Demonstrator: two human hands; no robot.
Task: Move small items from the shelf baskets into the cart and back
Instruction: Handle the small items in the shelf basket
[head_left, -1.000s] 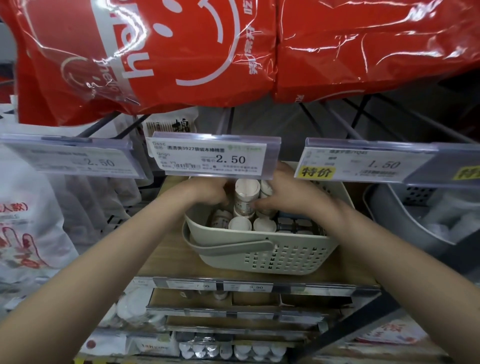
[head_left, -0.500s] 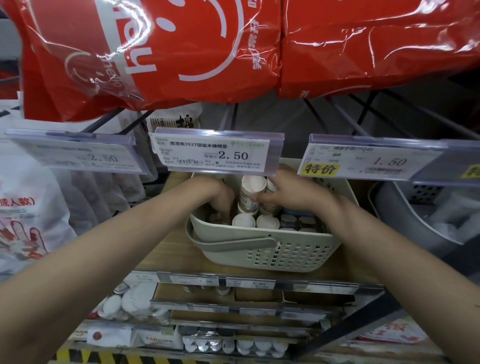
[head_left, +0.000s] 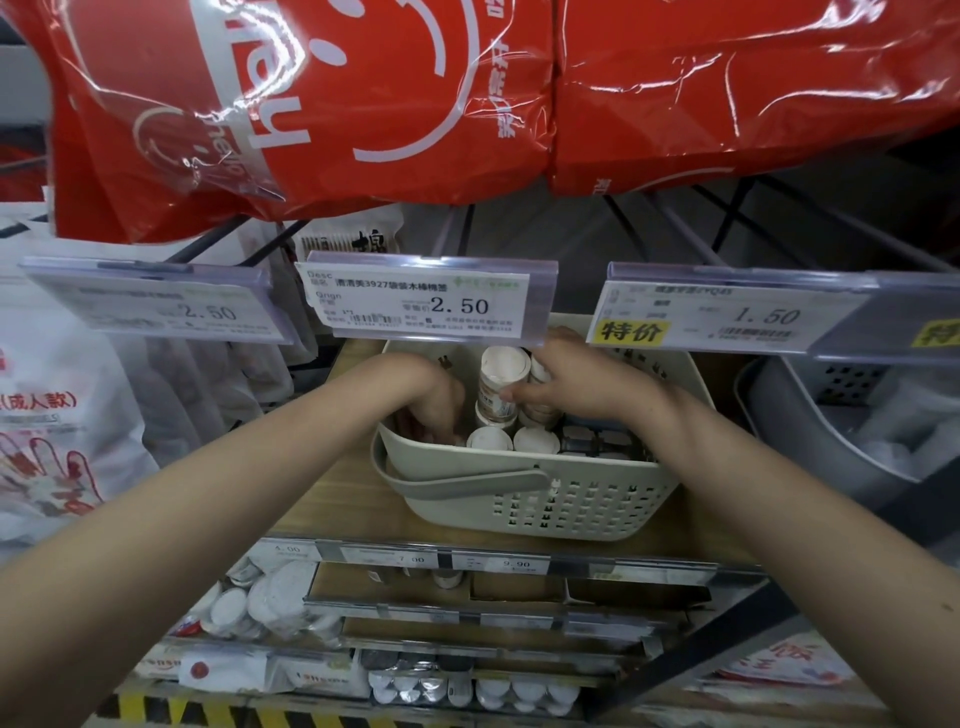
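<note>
A cream perforated basket (head_left: 571, 506) with a grey handle stands on the wooden shelf. It holds several small white-lidded round containers (head_left: 535, 441). My right hand (head_left: 558, 387) grips two stacked-up containers, one of them a white tub (head_left: 501, 384), above the others. My left hand (head_left: 434, 400) reaches down into the basket's left side with its fingers curled low inside; the rim hides what they touch.
Price tags (head_left: 431, 301) hang just above the basket, under big red plastic packs (head_left: 363, 104). A grey basket (head_left: 831, 415) stands to the right. White glove packs (head_left: 52, 415) hang at the left. Lower shelves (head_left: 467, 623) carry more small goods.
My left hand has dipped deeper into the basket's left side. My right hand keeps its hold on the raised containers with little movement.
</note>
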